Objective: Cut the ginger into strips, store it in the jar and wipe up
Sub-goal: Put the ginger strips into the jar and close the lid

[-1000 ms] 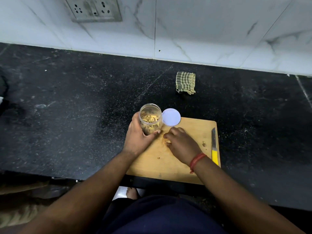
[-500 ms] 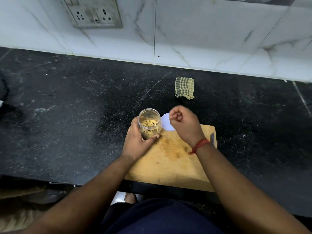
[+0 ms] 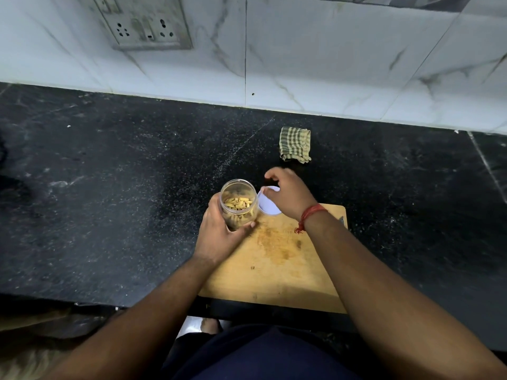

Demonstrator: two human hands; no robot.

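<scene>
An open clear jar (image 3: 239,215) holding yellow ginger strips (image 3: 238,203) stands at the far left corner of the wooden cutting board (image 3: 274,272). My left hand (image 3: 216,238) grips the jar from the left and front. The white lid (image 3: 270,208) lies flat just right of the jar. Above the lid is my right hand (image 3: 289,196), fingers spread and arched over it, thumb at its left rim, not closed on it. Yellow stains and a few crumbs mark the board.
A folded checked cloth (image 3: 295,144) lies on the black counter (image 3: 109,187) behind the board. A sliver of the knife blade (image 3: 341,219) shows at the board's right edge, the rest hidden by my right forearm. A wall socket (image 3: 145,23) sits on the marble backsplash.
My right hand rose from the board with its fingers pinched, passed beside the jar mouth, then moved right and opened over the lid. My left hand kept hold of the jar.
</scene>
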